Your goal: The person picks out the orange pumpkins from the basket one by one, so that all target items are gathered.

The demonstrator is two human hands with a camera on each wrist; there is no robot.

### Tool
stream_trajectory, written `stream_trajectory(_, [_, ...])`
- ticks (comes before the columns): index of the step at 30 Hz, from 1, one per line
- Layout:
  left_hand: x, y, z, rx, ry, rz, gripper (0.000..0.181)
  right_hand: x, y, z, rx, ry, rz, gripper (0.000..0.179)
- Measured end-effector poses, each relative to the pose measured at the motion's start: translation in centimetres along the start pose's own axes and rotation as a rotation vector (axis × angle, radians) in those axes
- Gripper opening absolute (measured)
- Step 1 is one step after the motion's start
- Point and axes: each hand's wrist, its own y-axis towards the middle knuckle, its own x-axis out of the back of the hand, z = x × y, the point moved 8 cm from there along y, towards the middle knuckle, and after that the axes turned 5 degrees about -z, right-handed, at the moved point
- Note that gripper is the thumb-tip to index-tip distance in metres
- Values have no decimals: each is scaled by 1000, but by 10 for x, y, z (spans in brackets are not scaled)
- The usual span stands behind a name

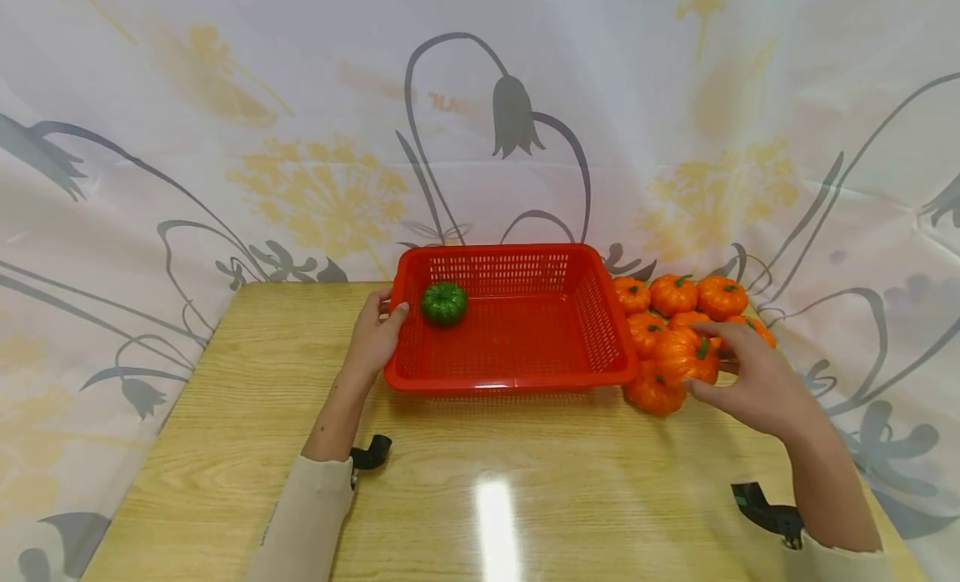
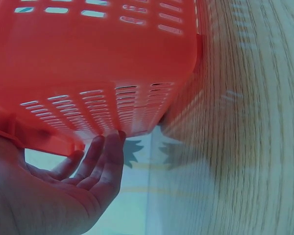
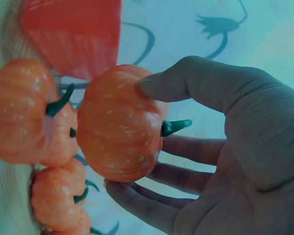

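Observation:
My left hand (image 1: 377, 333) grips the left end of a red plastic basket (image 1: 510, 384), thumb over the rim and fingers along the slotted outer wall. In the left wrist view those fingers (image 2: 108, 161) lie against the slots. Inside the basket, towards its left end, sits a green pumpkin (image 1: 444, 303). My right hand (image 1: 757, 382) holds an orange pumpkin (image 3: 122, 125) with a green stem between thumb and fingers, raised over the other orange pumpkins (image 1: 673, 296). The held pumpkin overlaps several of them in the head view.
The orange pumpkins cluster against the basket's right side on a wooden table (image 1: 247, 415). A flower-printed sheet (image 1: 315, 148) hangs behind the table and along its sides. Black wrist mounts (image 1: 772, 511) stick out from both forearms.

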Motion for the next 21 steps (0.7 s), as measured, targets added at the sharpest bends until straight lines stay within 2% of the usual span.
stream_trajectory(9, [0, -2, -2, 1, 0, -4, 50, 4, 3, -15, 2, -106, -2, 76])
stream_trajectory(17, [0, 0, 0, -3, 1, -2, 50, 2, 5, -35, -78, -161, 68, 78])
stream_trajectory(21, [0, 1, 2, -3, -5, 1, 51, -1, 6, -43, -92, -176, 93, 79])
